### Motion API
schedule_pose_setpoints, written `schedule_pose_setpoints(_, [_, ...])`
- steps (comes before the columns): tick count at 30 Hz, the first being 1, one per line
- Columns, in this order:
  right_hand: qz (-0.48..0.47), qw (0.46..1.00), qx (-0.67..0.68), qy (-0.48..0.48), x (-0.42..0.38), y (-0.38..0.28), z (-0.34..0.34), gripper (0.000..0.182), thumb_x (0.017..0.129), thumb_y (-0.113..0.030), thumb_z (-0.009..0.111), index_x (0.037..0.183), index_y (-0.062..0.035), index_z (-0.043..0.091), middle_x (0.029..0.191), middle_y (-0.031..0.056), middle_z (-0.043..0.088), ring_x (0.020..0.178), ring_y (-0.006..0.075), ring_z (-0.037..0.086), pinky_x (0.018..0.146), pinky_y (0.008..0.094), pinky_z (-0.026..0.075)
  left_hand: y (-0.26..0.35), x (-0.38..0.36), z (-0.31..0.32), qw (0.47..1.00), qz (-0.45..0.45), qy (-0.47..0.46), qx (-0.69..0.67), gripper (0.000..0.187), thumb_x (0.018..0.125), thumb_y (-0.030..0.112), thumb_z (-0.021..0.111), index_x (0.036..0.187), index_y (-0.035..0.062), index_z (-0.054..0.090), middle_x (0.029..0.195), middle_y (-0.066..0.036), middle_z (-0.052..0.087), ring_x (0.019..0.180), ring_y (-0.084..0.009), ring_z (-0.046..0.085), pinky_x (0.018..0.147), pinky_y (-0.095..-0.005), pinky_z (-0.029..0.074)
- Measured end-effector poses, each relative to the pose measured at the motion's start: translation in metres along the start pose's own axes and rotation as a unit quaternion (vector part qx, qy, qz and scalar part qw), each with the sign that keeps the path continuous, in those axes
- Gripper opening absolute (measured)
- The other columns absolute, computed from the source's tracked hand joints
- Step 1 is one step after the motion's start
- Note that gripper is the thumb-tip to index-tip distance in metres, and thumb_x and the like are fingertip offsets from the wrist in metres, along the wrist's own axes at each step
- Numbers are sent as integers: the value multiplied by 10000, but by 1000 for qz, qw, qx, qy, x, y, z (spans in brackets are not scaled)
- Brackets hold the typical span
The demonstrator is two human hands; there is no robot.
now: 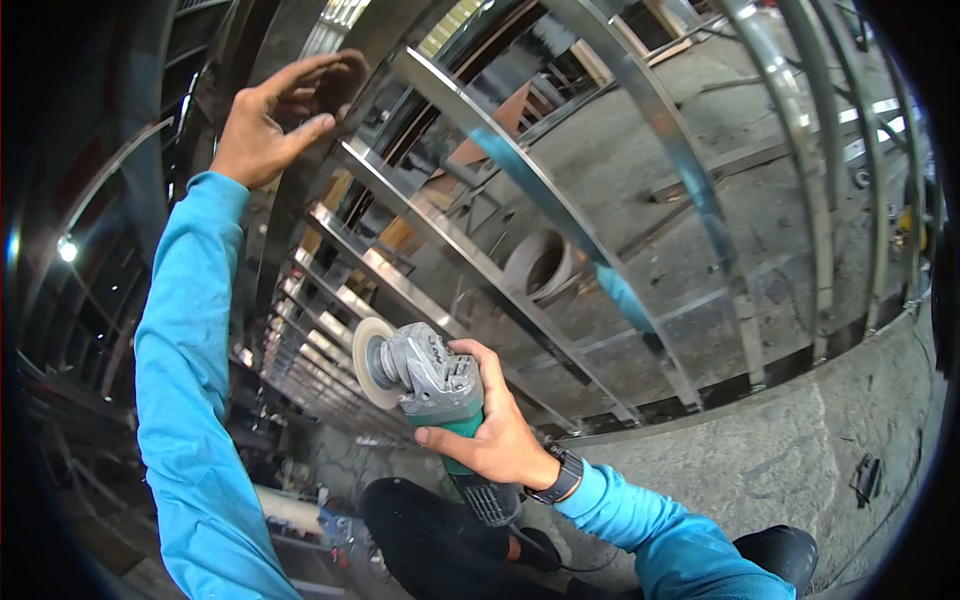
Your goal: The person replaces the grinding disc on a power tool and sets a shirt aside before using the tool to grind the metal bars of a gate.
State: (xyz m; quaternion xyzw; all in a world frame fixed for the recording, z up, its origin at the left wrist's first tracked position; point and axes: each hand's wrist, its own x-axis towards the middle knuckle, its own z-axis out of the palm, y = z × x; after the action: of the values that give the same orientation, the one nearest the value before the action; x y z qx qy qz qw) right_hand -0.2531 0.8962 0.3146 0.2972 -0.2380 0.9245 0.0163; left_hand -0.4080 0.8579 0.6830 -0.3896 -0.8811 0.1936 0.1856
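Observation:
My right hand (505, 435) is wrapped around the green body of an angle grinder (440, 385), its grey metal head pointing up and away from me. On the grinder's left side sits a pale round disc (372, 362). My left hand (275, 120) is raised at the upper left beside the dark top rail (375, 50) of a metal frame, thumb apart from the curved fingers, nothing held in it. Shiny square bars (540, 195) of that frame run across the view behind the grinder.
Beyond the bars, a round bucket-like container (540, 264) lies on the concrete floor. Scraps of wood and metal are scattered farther back. A cable (590, 568) trails below the grinder near my legs. A small dark object (866, 478) lies on the floor at right.

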Motion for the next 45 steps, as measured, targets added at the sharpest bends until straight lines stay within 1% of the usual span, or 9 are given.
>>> schedule_pose_setpoints(12, [144, 989, 4, -40, -2, 46, -8, 901, 782, -152, 863, 1472, -62, 290, 1283, 207, 607, 1210, 285, 600, 1054, 396, 441, 18, 8, -11, 995, -37, -84, 24, 680, 876, 68, 768, 1497, 94, 491, 1384, -106, 633, 1269, -212, 602, 1070, -355, 482])
schedule_pose_setpoints(16, [151, 987, 39, -47, -2, 53, -6, 895, 791, -154, 856, 1472, -52, 284, 1285, 213, 602, 1218, 289, 594, 1063, 395, 434, 17, 7, -4, 993, 18, -41, 110, 686, 811, 81, 832, 1441, 119, 563, 1317, -101, 678, 1166, -202, 670, 968, -325, 547])
schedule_pose_setpoints(18, [120, 992, 16, -39, -2, 56, -3, 864, 819, -180, 817, 1475, -55, 270, 1183, 272, 674, 1120, 405, 677, 984, 423, 502, 19, 8, 8, 980, 81, 20, 179, 675, 754, 95, 874, 1383, 131, 630, 1274, -104, 704, 1062, -182, 725, 825, -293, 597])
schedule_pose_setpoints(24, [99, 994, 20, -34, -1, 50, 3, 866, 816, -183, 818, 1477, -61, 273, 1197, 283, 661, 1125, 424, 670, 986, 435, 499, 27, 2, 36, 960, 88, 116, 238, 659, 755, 59, 840, 1377, 98, 627, 1208, -133, 725, 1017, -202, 742, 820, -300, 600])
schedule_pose_setpoints(30, [84, 996, -27, -25, 0, 36, 3, 865, 815, -168, 812, 1479, -73, 266, 1171, 257, 681, 1117, 394, 681, 985, 422, 497, 16, 4, 39, 929, 153, 144, 303, 618, 811, 210, 809, 1390, 114, 615, 1191, -184, 706, 949, -311, 732, 859, -357, 592])
schedule_pose_setpoints(33, [96, 995, -8, -22, 1, 26, 5, 893, 797, -148, 847, 1469, -45, 269, 1272, 213, 620, 1220, 282, 602, 1055, 399, 447, 20, 1, 40, 943, 89, 118, 297, 645, 792, 78, 806, 1403, 122, 604, 1276, -175, 684, 1064, -257, 727, 873, -339, 595])
schedule_pose_setpoints(37, [68, 997, -49, 1, 3, 14, 12, 902, 792, -135, 847, 1473, -47, 262, 1262, 207, 630, 1216, 277, 606, 1055, 401, 448, 16, -1, 39, 928, 106, 118, 336, 717, 766, 92, 776, 1445, 189, 567, 1303, -170, 669, 1045, -289, 725, 881, -366, 592])
schedule_pose_setpoints(43, [-11, 991, -130, 29, 1, 1, 14, 939, 788, -106, 842, 1493, -38, 225, 1254, 208, 640, 1191, 271, 620, 1049, 397, 454, -3, -22, 9, 989, 84, 36, 114, 697, 808, 84, 716, 1473, 174, 527, 1306, -197, 654, 1069, -323, 698, 944, -384, 554])
schedule_pose_setpoints(45, [-38, 980, -190, 41, 1, -2, 9, 942, 773, -118, 851, 1488, -27, 245, 1265, 201, 613, 1201, 263, 598, 1048, 396, 451, -25, -43, 14, 993, 80, 65, 52, 631, 833, 41, 691, 1445, 132, 566, 1376, -158, 634, 1139, -245, 683, 966, -358, 533])
